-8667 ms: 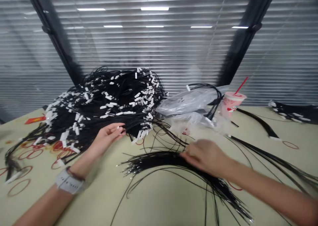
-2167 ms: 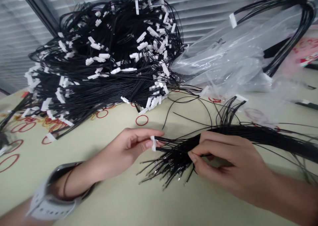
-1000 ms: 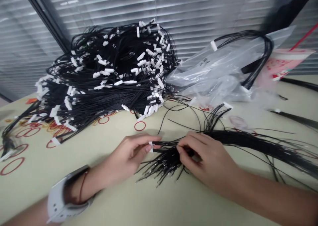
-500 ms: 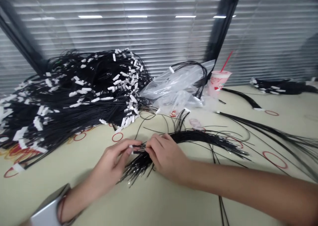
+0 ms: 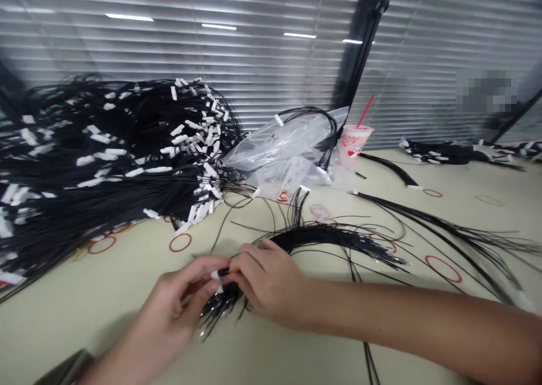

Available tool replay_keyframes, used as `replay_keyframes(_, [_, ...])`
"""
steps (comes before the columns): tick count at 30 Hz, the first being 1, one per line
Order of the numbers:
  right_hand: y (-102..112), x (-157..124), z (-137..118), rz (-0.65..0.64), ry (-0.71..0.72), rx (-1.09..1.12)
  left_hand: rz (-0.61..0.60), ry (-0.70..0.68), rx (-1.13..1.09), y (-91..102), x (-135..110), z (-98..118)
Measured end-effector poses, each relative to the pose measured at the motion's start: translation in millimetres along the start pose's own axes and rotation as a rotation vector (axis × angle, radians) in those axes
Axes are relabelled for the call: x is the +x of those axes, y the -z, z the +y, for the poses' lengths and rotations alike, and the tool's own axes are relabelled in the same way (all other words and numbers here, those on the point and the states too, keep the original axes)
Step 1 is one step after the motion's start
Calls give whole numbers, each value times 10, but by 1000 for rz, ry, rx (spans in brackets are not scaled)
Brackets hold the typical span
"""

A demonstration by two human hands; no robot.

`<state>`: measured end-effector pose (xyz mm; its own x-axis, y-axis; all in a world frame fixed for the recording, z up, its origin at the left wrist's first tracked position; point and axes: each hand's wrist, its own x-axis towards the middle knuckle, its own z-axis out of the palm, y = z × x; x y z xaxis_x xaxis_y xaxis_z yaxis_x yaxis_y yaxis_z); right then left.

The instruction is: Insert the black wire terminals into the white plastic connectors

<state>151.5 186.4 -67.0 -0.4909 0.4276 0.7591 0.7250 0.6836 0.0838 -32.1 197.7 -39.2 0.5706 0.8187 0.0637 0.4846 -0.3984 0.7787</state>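
My left hand pinches a small white connector between thumb and fingertips. Close against it on the right, my right hand has its fingers closed on black wire that meets the connector. How far the wire sits in the connector cannot be made out. Beneath both hands lies a bundle of black wires; its shiny tips fan out below my fingers, and the rest curves away to the right. Part of the bundle is hidden by my right hand.
A big heap of black cables with white connectors fills the back left. Plastic bags and a pink cup with a red straw stand at the back. More wires and red rubber bands lie on the right.
The view has turned, so most things sit further left. My hands are slightly lower and nearer, still together, and the white connector and black wire show more clearly between them.
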Motion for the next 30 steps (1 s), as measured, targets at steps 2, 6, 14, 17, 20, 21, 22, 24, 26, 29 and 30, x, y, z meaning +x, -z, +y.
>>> replay_keyframes(2, [-10,-20,-18,1,11,-5,11,13,23,-9,-26,51])
replay_keyframes(6, [-30,-36,-68,-35,-12,-47,63,-19,158,-28,-66,149])
replay_keyframes(14, [-17,10,-128,10,-35,60,35,-55,-58,-42,-116,134])
replay_keyframes(17, [2,23,-136,-1,-64,123,48,-139,-15,-30,-135,142])
replay_keyframes(20, [59,55,-133,5,-98,127,88,-208,104,6,-107,126])
replay_keyframes(21, [82,66,-132,22,-104,107,97,-210,139,26,-87,109])
replay_keyframes(22, [104,72,-132,46,-109,101,100,-198,160,48,-63,85])
replay_keyframes(24, [128,69,-141,41,-100,174,97,-177,156,100,-12,26])
replay_keyframes(26, [118,41,-162,-71,-56,296,58,-178,108,152,30,-30])
replay_keyframes(29, [68,-19,-194,-275,10,282,-9,-167,50,205,55,-76])
replay_keyframes(30, [55,-33,-197,-311,13,245,-24,-149,61,215,56,-81])
